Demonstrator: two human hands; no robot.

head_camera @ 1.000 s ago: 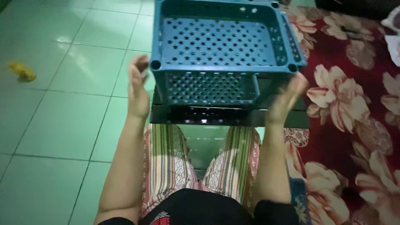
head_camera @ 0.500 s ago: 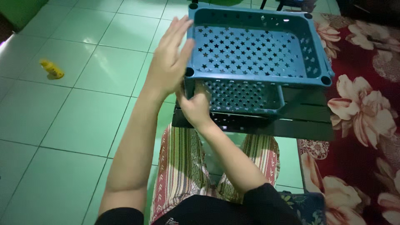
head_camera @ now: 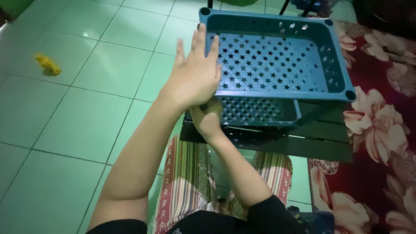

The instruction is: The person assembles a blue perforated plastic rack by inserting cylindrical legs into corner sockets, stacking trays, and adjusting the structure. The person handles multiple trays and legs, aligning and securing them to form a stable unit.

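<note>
A blue plastic rack has two star-holed trays, the upper tray (head_camera: 277,93) stacked above the lower tray (head_camera: 260,113). It stands on a low black table (head_camera: 303,147) in front of me. My left hand (head_camera: 195,76) lies flat against the upper tray's left side, fingers spread and pointing up. My right hand (head_camera: 208,122) is just beneath it, curled at the lower tray's near left corner. My left hand partly hides its fingers.
The floor is pale green tile, with a small yellow object (head_camera: 47,65) lying far left. A dark red carpet with large flowers (head_camera: 381,130) runs along the right. My knees in striped trousers (head_camera: 186,186) sit under the table's near edge.
A second ago my hands held the rack on opposite sides. My right hand has crossed to the left front corner, and my left hand has risen to the upper tray's side.
</note>
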